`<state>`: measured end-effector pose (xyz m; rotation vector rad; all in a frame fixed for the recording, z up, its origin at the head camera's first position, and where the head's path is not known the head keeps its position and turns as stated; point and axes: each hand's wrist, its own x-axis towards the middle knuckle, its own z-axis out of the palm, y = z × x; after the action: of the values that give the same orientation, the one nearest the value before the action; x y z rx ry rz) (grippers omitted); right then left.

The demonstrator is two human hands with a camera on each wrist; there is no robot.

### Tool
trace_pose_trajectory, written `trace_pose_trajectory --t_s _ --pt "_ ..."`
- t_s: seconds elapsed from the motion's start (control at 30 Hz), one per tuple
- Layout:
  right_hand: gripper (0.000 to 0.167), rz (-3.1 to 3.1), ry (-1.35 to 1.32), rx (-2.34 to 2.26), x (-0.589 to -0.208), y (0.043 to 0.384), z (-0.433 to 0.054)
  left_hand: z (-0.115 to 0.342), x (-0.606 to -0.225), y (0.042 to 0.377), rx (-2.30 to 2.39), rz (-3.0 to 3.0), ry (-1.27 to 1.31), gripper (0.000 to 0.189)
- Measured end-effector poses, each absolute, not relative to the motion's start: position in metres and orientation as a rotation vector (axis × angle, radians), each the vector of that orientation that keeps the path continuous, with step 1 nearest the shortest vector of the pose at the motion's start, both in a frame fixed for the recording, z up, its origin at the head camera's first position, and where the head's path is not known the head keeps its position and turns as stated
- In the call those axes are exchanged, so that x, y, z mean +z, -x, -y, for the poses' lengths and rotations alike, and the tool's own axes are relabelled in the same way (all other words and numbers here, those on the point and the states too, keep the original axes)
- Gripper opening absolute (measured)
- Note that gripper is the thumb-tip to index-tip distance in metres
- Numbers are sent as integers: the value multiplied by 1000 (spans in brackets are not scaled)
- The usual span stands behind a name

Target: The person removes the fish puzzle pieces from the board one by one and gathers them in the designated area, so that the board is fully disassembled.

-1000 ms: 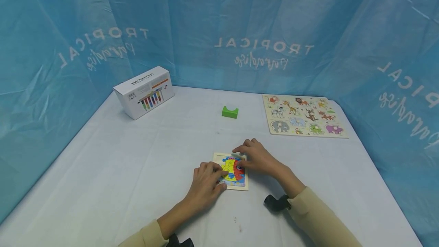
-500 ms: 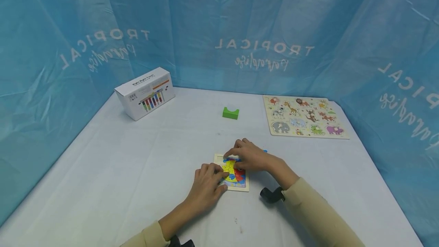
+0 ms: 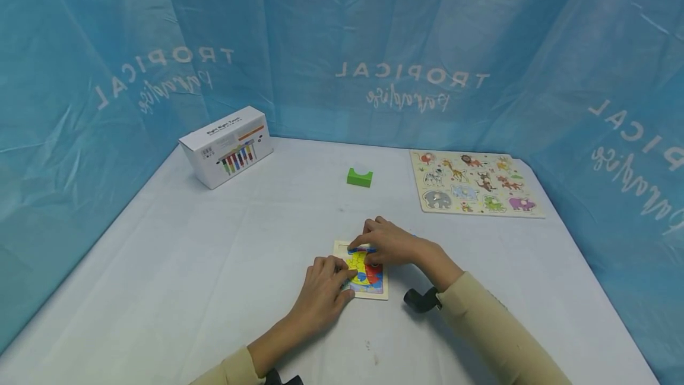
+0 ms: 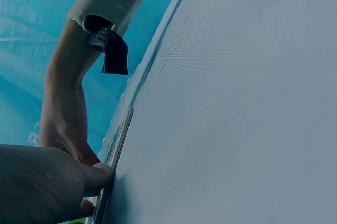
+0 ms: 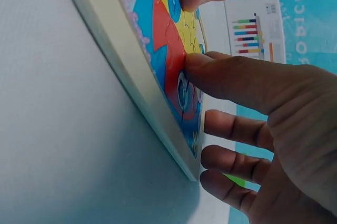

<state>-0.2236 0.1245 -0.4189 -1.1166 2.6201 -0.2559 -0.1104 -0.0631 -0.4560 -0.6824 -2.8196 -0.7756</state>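
Observation:
A small wooden jigsaw puzzle (image 3: 376, 296) with a yellow and red fish picture lies on the white table. My left hand (image 3: 319, 293) holds its left side, with the thumb at the near edge and fingertips on the yellow part. The right hand (image 3: 391, 241) bends over the far right part of the board, thumb and index finger at a blue puzzle piece (image 3: 361, 249) by the upper edge. In the right wrist view, the right thumb (image 5: 226, 74) lies on the fish beside its eye, and the other fingers curl past the far edge. Part of the picture is hidden under both hands.
A bit of blue (image 3: 413, 233) shows behind the right wrist. Farther back are a green arch-shaped block (image 3: 360, 177), an animal peg puzzle board (image 3: 475, 184) at the right, and a white box (image 3: 227, 146) at the left. Blue curtains (image 3: 342, 46) surround the table.
The right hand has moved left over the puzzle's upper part, then hardly shifted in the last half second. A bit of blue has come into sight behind its wrist. My left hand stays in place.

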Motion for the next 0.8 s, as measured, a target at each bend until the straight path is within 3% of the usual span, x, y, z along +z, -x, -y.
trace_pose_trajectory --t_s 0.8 --pt "33 -2739 1074 -218 -412 208 -118 61 -456 110 -705 2805 692 33"
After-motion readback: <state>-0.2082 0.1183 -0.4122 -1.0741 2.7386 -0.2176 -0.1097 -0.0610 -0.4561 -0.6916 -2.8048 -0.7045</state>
